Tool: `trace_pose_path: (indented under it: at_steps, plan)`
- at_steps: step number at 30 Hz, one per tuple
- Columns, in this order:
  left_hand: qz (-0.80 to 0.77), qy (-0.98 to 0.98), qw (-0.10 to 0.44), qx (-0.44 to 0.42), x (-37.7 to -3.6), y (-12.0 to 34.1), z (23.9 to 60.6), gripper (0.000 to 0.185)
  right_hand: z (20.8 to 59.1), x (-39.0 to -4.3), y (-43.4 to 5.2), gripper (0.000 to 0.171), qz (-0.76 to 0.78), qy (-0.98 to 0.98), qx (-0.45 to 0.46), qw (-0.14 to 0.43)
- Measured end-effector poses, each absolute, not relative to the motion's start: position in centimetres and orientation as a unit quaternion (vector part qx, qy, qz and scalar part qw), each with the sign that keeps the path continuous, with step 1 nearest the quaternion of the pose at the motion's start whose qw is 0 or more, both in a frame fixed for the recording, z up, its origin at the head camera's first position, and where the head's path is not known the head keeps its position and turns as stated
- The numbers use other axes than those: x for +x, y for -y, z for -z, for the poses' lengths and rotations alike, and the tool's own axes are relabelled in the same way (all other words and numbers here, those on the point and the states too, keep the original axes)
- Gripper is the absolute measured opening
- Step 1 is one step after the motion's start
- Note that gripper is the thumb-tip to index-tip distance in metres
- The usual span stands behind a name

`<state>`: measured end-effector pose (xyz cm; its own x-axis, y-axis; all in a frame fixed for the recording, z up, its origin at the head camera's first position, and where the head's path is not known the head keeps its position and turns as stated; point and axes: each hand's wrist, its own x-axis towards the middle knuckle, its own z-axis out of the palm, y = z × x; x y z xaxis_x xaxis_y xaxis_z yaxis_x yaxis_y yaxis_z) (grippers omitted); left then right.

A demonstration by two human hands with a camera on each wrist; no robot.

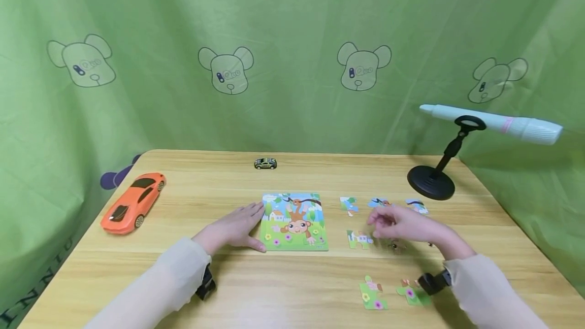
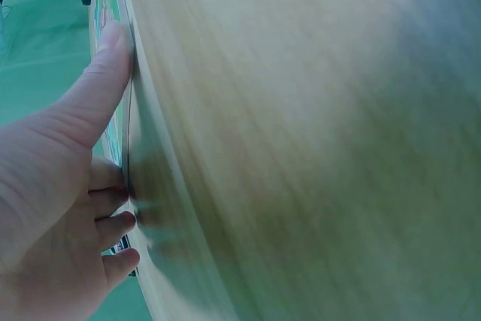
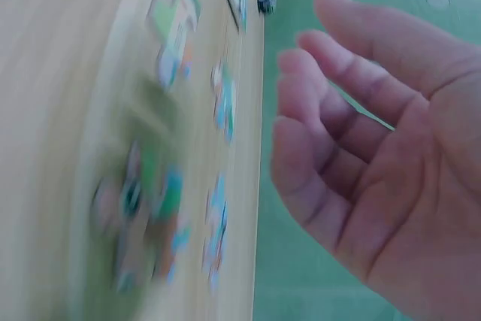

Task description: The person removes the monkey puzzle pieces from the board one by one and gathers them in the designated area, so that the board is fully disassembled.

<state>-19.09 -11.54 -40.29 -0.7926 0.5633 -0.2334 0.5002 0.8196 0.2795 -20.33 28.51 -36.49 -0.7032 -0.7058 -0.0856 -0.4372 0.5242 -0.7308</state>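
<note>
Puzzle board [image 1: 294, 221] with the monkey picture lies flat near the middle of the wooden table [image 1: 256, 288], and reading from the left, the left hand [image 1: 237, 227] rests beside it with fingers straight, fingertips and thumb touching its left edge to steady it. Right of the board, loose puzzle pieces [image 1: 359, 239] lie scattered, some in a row toward the far side and two near the front edge. The right hand [image 1: 402, 223] hovers over them, fingers loosely curved and holding nothing, as the right wrist view shows. The step in hand looks like choosing a piece; the next move likely calls for lowering onto one and pinching it. Bare wood between board and pieces gives room, while the black stand [image 1: 431, 179] sits well apart behind.
</note>
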Motion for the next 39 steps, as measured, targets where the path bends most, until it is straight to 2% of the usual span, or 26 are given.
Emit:
trace_pose_path:
  at_steps: [11,18,39]
  plan:
    - [-0.107,-0.940,0.153,0.285,-19.1,11.5,40.3,0.103,37.7,-22.4,-21.6,0.019,0.330,-0.859,-0.351,0.172]
    - [-0.106,-0.940,0.153,0.285,-19.1,11.5,40.3,0.103,38.5,-22.5,-18.8,0.021,0.335,-0.853,-0.348,0.198]
    - [-0.106,-0.941,0.156,0.283,-19.1,11.5,40.3,0.102,40.2,-22.2,-16.5,0.043,0.254,-0.876,-0.371,0.174]
